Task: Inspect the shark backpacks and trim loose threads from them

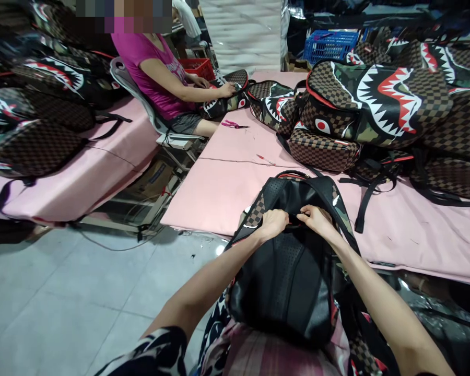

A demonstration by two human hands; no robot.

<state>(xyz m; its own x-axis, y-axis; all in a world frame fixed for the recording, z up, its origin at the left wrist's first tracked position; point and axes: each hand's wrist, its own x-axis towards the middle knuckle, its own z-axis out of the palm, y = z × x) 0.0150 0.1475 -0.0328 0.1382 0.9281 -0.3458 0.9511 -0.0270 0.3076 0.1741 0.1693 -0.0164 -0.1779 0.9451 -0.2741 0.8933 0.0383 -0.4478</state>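
A black backpack (293,277) leans from my lap against the edge of the pink table, its padded back and straps facing up. My left hand (274,223) is closed on the backpack near its upper middle. Just to the right, my right hand (314,218) pinches the same area, with a small dark piece between the two hands. Checkered and camouflage side panels show along the backpack's edges. Beyond its top, a small red tool (265,159) lies on the table.
Shark-mouth backpacks (391,104) pile up on the right of the pink table (207,193). Pink-handled snips (235,125) lie farther back. A person (160,78) sits at the far left edge, handling a bag. More bags (39,146) cover the left table.
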